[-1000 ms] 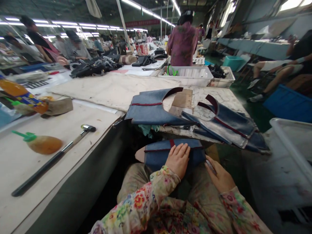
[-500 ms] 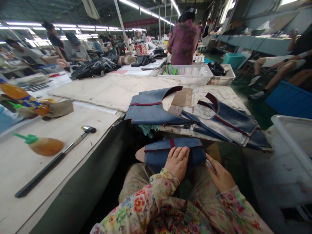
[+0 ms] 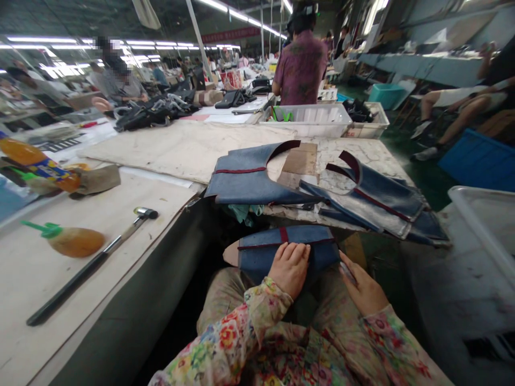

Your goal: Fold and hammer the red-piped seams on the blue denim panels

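Note:
A blue denim piece with dark red trim (image 3: pixel 261 251) lies across my lap. My left hand (image 3: pixel 290 267) rests flat on it, fingers together and stretched out. My right hand (image 3: pixel 362 288) sits at the piece's right edge, fingers curled round a small pale object I cannot make out. On the table just beyond lie more blue denim pieces: one on the left (image 3: pixel 247 179) and a stack on the right (image 3: pixel 378 201), with a brown card piece (image 3: pixel 301 161) between them.
A hammer (image 3: pixel 90 262) and a glue bottle with green nozzle (image 3: pixel 68 240) lie on the left table (image 3: pixel 120 203). White trays (image 3: pixel 317 120) stand at the back, a white bin (image 3: pixel 486 214) at right. Other people work behind.
My left hand's fingers have drawn slightly closer together on the denim piece. The view has shifted a little; people in the background have moved.

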Available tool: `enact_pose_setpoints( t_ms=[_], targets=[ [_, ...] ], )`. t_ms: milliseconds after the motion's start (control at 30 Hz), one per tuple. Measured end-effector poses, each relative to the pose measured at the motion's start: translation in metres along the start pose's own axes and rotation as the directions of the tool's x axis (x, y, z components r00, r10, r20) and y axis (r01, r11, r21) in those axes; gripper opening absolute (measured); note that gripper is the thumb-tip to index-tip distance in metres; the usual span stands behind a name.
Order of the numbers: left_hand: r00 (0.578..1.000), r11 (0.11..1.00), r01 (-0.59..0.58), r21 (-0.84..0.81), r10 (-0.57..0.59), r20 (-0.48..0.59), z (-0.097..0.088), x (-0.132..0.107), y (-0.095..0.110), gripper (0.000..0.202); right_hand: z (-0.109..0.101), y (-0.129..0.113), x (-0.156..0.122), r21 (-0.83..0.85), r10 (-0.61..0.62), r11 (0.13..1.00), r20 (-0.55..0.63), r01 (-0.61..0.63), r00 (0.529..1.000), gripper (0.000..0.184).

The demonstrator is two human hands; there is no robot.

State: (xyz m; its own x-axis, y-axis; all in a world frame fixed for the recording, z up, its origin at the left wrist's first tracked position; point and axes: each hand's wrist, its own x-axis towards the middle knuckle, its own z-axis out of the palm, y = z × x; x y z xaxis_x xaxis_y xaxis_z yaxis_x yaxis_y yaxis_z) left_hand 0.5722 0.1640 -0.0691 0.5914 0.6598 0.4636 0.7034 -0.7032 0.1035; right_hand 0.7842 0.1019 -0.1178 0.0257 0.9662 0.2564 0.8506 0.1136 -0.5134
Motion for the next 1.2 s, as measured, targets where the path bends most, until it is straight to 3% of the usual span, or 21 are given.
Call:
enact_pose_setpoints(
  t_ms=[233, 333, 567, 800, 900, 1067, 1200],
  targets=[
    [0.980, 0.987, 0.164, 0.003, -0.163, 0.115, -0.016, 0.023, 0.004, 0.017, -0.002, -0.002, 0.000, -0.009, 0.035, 0.999, 0.004, -0.034, 0.999, 0.043],
    [0.985, 0.993, 0.114, 0.029, -0.117, 0.129, -0.013, 0.025, 0.009, 0.017, -0.001, -0.001, -0.002, 0.005, 0.040, 0.999, 0.025, -0.040, 0.999, 0.045],
    [0.991, 0.999, 0.034, 0.024, -0.036, 0.127, 0.011, 0.030, 0.029, 0.036, -0.002, 0.007, -0.003, 0.092, 0.070, 0.992, 0.122, -0.081, 0.990, 0.051],
    [0.994, 1.000, -0.010, 0.028, 0.007, 0.109, 0.029, 0.045, 0.039, 0.038, -0.008, 0.020, -0.001, -0.001, -0.033, 0.999, 0.227, 0.034, 0.973, 0.056],
    [0.993, 0.999, -0.048, 0.016, 0.046, 0.106, 0.030, 0.048, 0.036, 0.040, -0.018, 0.019, 0.007, -0.082, -0.072, 0.993, 0.164, 0.087, 0.984, 0.051],
    [0.990, 0.999, -0.047, -0.018, 0.049, 0.131, 0.028, 0.055, 0.034, 0.042, -0.033, 0.004, 0.030, -0.222, -0.121, 0.971, -0.133, 0.090, 0.984, 0.045],
    [0.992, 0.999, -0.021, -0.034, 0.025, 0.127, 0.027, 0.053, 0.033, 0.042, -0.036, -0.011, 0.042, -0.249, -0.206, 0.955, -0.173, 0.160, 0.963, 0.039]
  ],
)
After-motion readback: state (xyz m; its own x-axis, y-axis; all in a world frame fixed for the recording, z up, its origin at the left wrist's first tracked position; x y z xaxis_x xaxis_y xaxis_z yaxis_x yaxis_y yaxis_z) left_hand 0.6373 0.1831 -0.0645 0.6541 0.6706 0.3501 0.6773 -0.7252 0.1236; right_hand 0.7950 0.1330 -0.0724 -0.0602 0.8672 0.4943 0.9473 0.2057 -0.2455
